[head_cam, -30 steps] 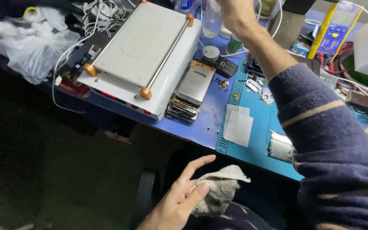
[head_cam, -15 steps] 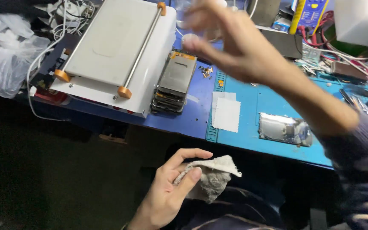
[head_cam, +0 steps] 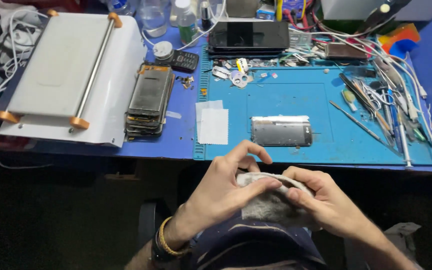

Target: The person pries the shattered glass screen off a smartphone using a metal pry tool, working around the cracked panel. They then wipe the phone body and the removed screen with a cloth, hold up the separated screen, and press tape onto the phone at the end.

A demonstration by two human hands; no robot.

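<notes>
Cloth: grey rag (head_cam: 271, 202) bunched in the lap, below the surface's (head_cam: 186, 142) edge.
Left hand (head_cam: 221, 192): fingers curled over it, gripping.
Right hand (head_cam: 326, 205): fingers pinching its far end.
Advice: keep both grips firm, folds gathered.
Nearby: phone part (head_cam: 281, 132) on blue mat (head_cam: 326, 100).

Left hand (head_cam: 223, 192) bare, wrist wearing braided yellow band (head_cam: 165, 239) beside a dark one; right hand (head_cam: 326, 205) bare, unadorned.

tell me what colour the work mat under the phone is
Blue: the work mat shows best in the head view.
</notes>
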